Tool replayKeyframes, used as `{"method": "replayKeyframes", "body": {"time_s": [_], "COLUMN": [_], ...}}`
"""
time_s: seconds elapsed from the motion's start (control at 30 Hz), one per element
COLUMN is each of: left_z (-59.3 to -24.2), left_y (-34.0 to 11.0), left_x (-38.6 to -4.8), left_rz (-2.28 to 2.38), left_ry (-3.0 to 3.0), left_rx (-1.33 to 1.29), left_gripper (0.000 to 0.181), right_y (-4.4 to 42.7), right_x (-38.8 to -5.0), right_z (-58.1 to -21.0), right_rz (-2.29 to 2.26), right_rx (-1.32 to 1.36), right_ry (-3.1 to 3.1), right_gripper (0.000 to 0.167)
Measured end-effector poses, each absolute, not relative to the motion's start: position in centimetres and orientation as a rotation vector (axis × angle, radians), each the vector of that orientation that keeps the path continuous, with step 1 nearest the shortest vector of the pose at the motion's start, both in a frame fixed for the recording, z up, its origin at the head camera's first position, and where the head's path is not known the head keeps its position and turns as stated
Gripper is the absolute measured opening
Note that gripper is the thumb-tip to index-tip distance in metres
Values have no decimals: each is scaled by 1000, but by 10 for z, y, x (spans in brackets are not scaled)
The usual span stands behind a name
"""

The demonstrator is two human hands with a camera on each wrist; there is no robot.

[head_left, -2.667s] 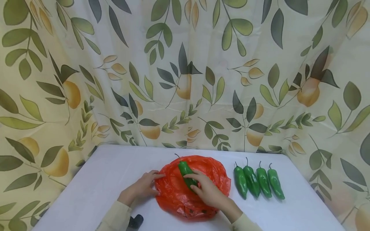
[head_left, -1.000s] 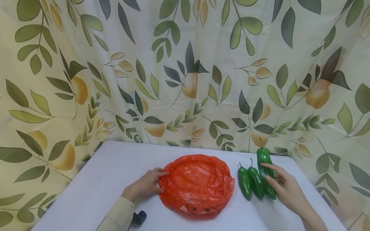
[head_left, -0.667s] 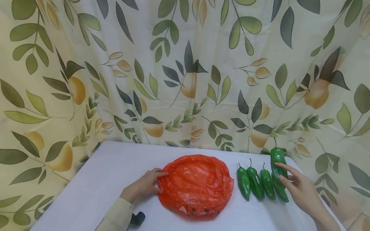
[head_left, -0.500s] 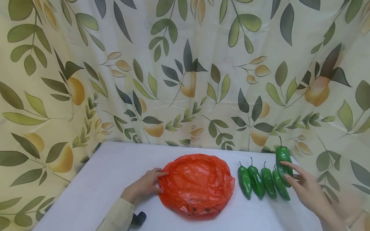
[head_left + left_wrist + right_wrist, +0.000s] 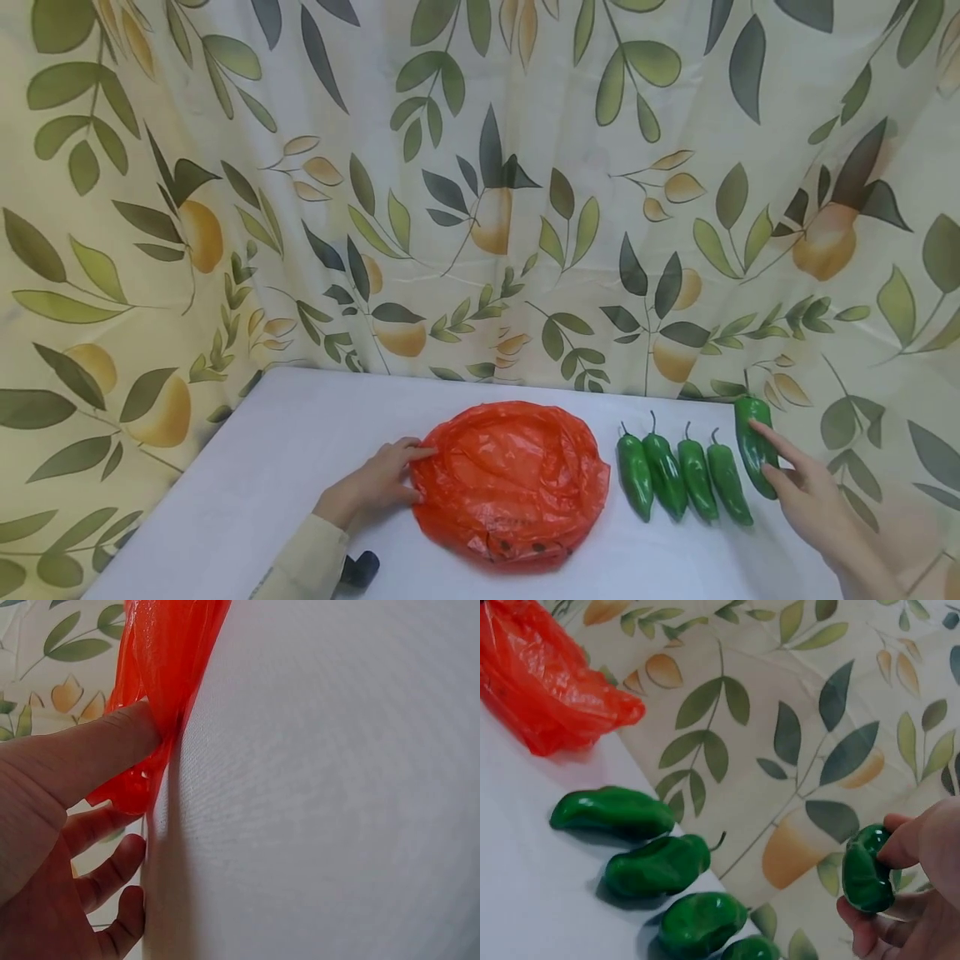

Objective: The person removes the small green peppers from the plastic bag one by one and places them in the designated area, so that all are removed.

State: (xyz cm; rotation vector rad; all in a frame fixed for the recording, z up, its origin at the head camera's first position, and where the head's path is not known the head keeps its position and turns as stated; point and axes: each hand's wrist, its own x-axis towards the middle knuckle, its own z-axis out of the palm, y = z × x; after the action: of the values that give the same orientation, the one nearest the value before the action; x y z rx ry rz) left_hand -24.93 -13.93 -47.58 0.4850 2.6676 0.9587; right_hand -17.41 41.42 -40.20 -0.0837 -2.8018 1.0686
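My right hand (image 5: 813, 504) pinches a glossy green pepper (image 5: 756, 442) between thumb and fingers, at the right end of a row of similar peppers. In the right wrist view this held pepper (image 5: 866, 870) appears end-on and apart from the others. A crumpled red plastic bag (image 5: 510, 475) lies spread in a round shape mid-table. At its left side, my left hand (image 5: 378, 479) holds the edge. The left wrist view shows the thumb on the near face of the red film (image 5: 161, 667), with the index finger behind it.
Several green peppers stand in a row right of the bag, the nearest pepper (image 5: 635, 477) close to it. A small black object (image 5: 362, 570) sits near the table's front. Behind the white table (image 5: 247, 475) hangs a leaf-and-fruit patterned curtain (image 5: 487, 192).
The pepper in my right hand has gone from over the bag, across the row, to its right end, and is now lower. My left hand stays at the bag's left edge.
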Motion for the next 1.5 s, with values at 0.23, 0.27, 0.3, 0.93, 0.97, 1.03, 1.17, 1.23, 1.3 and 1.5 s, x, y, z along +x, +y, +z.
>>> {"method": "replayKeyframes", "body": {"time_s": [0.23, 0.27, 0.3, 0.93, 0.97, 1.03, 1.17, 1.23, 1.3, 1.5], "left_z": [-473, -473, -473, -471, -471, -471, -471, -472, -472, -473], "left_y": [-138, -138, -138, -138, -138, -138, -139, -140, -140, -140], "left_x": [-250, -250, -250, -247, -247, -247, -247, -247, -247, -249], "left_rz": [982, 984, 984, 972, 974, 977, 974, 968, 970, 981], "left_ry": [2649, 2651, 2652, 2662, 2661, 2659, 2666, 2672, 2674, 2653], "left_rx": [426, 429, 430, 448, 442, 435, 441, 442, 442, 464], "left_gripper": [65, 65, 65, 66, 66, 66, 66, 65, 65, 65], "right_y": [427, 429, 431, 459, 459, 458, 455, 454, 454, 456], "right_x": [-181, -182, -182, -184, -184, -185, -186, -187, -189, -188], "right_z": [-417, -419, -421, -463, -464, -466, -466, -467, -469, -470], "right_rz": [1133, 1128, 1124, 1169, 1160, 1130, 1070, 1023, 977, 803], "right_rx": [-225, -224, -217, -167, -155, -165, -177, -162, -153, -91], "right_ry": [-2773, -2764, -2754, -2894, -2903, -2924, -2951, -2957, -2970, -2955], "right_gripper": [61, 61, 61, 63, 62, 62, 62, 62, 62, 61]}}
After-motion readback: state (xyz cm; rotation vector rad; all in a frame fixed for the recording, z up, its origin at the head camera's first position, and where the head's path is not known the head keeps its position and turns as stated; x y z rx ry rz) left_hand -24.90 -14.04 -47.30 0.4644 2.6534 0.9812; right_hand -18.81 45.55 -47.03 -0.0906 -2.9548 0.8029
